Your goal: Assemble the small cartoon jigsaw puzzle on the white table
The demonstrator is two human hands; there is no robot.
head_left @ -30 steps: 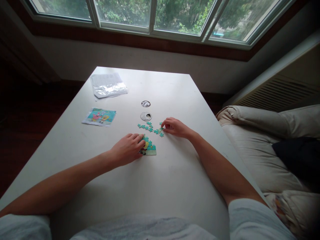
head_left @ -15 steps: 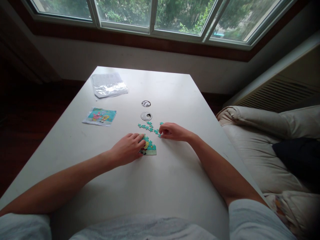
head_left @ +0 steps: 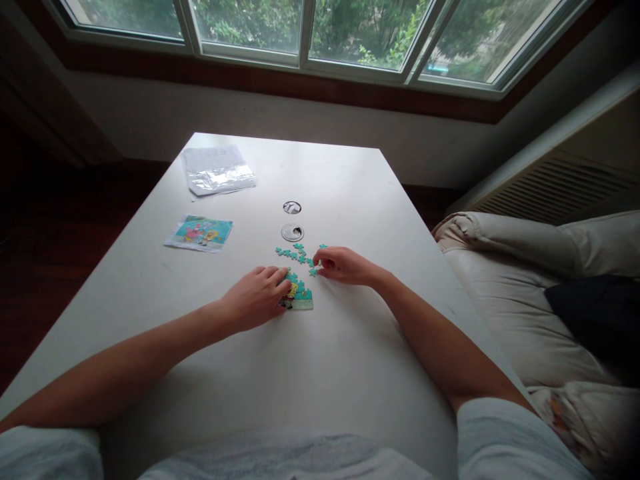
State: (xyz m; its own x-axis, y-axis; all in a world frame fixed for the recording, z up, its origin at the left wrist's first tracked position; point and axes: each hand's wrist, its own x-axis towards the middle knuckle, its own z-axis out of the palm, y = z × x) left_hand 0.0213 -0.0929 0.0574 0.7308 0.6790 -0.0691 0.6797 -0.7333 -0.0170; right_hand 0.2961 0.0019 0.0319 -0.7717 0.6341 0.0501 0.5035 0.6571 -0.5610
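A small patch of joined jigsaw pieces (head_left: 299, 296), teal with a yellow cartoon figure, lies on the white table (head_left: 320, 373). My left hand (head_left: 255, 297) rests on its left edge with curled fingers pressing it down. Several loose teal pieces (head_left: 295, 253) are scattered just beyond it. My right hand (head_left: 343, 265) is at the right end of that scatter, fingers pinched on a teal puzzle piece (head_left: 313, 271) that touches the table.
A printed reference picture (head_left: 200, 233) lies to the left. A clear plastic bag over paper (head_left: 217, 170) sits at the far left. Two round cable holes, one (head_left: 292, 207) beyond the other (head_left: 293, 232). A beige sofa (head_left: 540, 287) stands to the right, below windows.
My right hand has slid left and toward me along the loose pieces, drawing a teal piece closer to the joined patch. The left hand has stayed put.
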